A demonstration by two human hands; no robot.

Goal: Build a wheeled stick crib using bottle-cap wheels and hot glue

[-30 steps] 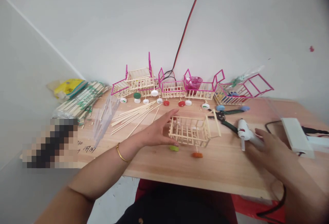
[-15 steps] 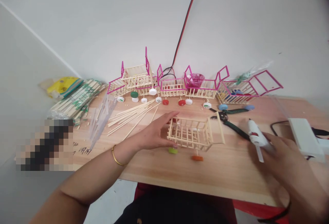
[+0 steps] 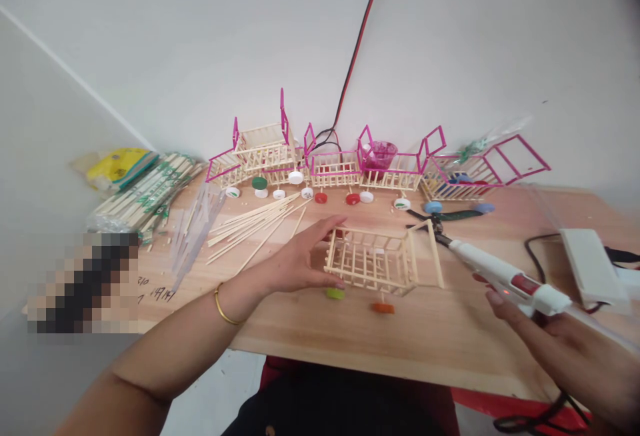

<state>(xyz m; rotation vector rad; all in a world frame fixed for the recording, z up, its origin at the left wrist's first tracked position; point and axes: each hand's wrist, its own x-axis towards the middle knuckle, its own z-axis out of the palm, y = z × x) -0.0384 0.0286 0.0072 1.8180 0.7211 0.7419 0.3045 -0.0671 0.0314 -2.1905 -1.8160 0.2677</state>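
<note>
Gripping the small stick cart (image 3: 370, 261) at its left end, the left hand (image 3: 303, 256) has thumb and fingers parted around the frame. The right hand (image 3: 560, 343) is curled around the white glue gun (image 3: 510, 276), whose nozzle points left and away, near the cart's raised handle frame. The cart sits at the near middle of the wooden table (image 3: 310, 339), with a green wheel (image 3: 335, 294) and an orange wheel (image 3: 383, 307) showing on its near side. Beyond the gun's nozzle lie dark-handled pliers (image 3: 463, 215). Loose sticks (image 3: 255, 226) are spread left of the cart, and farther left are bundled sticks (image 3: 155, 189) in clear wrapping beside a yellow packet (image 3: 120, 168). Carts with magenta trim (image 3: 335, 171) line the far side around a magenta-stained cup (image 3: 380, 157). A white box (image 3: 593, 266) lies at right.
</note>
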